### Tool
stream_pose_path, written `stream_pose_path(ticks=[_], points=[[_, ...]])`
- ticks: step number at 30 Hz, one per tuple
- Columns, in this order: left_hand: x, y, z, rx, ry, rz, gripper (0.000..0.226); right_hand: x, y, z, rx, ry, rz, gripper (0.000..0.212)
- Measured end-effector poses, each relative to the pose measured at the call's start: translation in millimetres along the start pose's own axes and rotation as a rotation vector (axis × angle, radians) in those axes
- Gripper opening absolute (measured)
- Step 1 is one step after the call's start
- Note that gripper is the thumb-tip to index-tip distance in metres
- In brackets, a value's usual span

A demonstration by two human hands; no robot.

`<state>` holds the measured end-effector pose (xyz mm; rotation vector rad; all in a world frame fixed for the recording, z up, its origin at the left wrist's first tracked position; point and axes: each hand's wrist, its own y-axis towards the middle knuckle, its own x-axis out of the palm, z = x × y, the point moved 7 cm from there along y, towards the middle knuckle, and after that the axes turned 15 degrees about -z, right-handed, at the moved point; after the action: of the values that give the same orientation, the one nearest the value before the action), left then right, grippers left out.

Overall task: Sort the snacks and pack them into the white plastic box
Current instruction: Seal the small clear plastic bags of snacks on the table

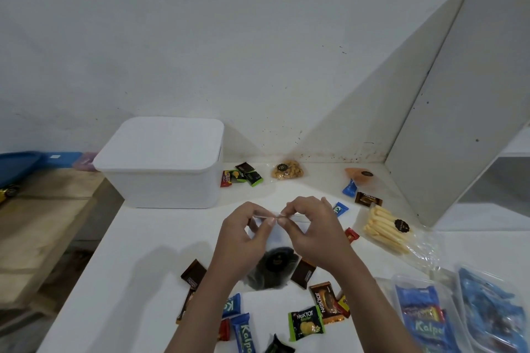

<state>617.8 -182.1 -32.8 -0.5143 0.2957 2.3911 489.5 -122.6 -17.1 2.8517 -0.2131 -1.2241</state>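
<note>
My left hand (pixel 242 235) and my right hand (pixel 312 233) pinch the top edge of a clear zip bag (pixel 272 266) holding dark round snacks, lifted just above the white table (pixel 137 266). The white plastic box (pixel 160 163) stands at the back left with its lid on. Loose wrapped snacks lie around the bag: a green Nextar pack (pixel 305 324), a brown Nextar pack (pixel 325 302), blue Kalpa bars (pixel 242 332) and brown chocolate squares (pixel 193 272).
A bag of pale sticks (pixel 387 231), a bag of nuts (pixel 287 170) and an orange bag (pixel 362 176) lie further back. Clear bags of blue-wrapped snacks (pixel 424 315) sit at the front right. A grey cabinet (pixel 459 94) rises on the right; a wooden bench (pixel 43 223) stands left.
</note>
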Motion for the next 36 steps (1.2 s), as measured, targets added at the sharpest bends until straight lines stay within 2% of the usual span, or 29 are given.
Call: stream_pose_path(ticks=[3, 7, 12, 15, 19, 26, 30, 36], points=[[-4, -1, 0, 0.014, -0.003, 0.050, 0.010, 1, -1, 3, -0.029, 0.033, -0.010, 0.005], [-9, -2, -1, 0.026, -0.047, 0.085, 0.012, -9, -2, 8, -0.043, 0.081, 0.020, 0.006], [-12, -2, -2, -0.040, -0.061, 0.041, 0.012, -8, 0, 4, -0.048, 0.029, -0.002, 0.008], [-14, -1, 0, -0.080, -0.028, -0.002, 0.005, -8, 2, 0, -0.080, -0.002, -0.009, 0.009], [-18, -3, 5, -0.085, -0.016, 0.017, 0.015, -8, 5, -1, -0.111, 0.004, -0.024, 0.009], [-19, -6, 11, -0.051, -0.138, 0.028, 0.019, -9, 0, 0, -0.144, 0.039, -0.032, 0.006], [-18, -8, 18, -0.018, -0.124, 0.059, 0.021, -12, -6, 5, -0.095, 0.157, 0.011, 0.007], [-24, -11, 14, -0.048, -0.246, 0.117, 0.027, -18, -12, 21, -0.010, 0.368, 0.024, 0.009]])
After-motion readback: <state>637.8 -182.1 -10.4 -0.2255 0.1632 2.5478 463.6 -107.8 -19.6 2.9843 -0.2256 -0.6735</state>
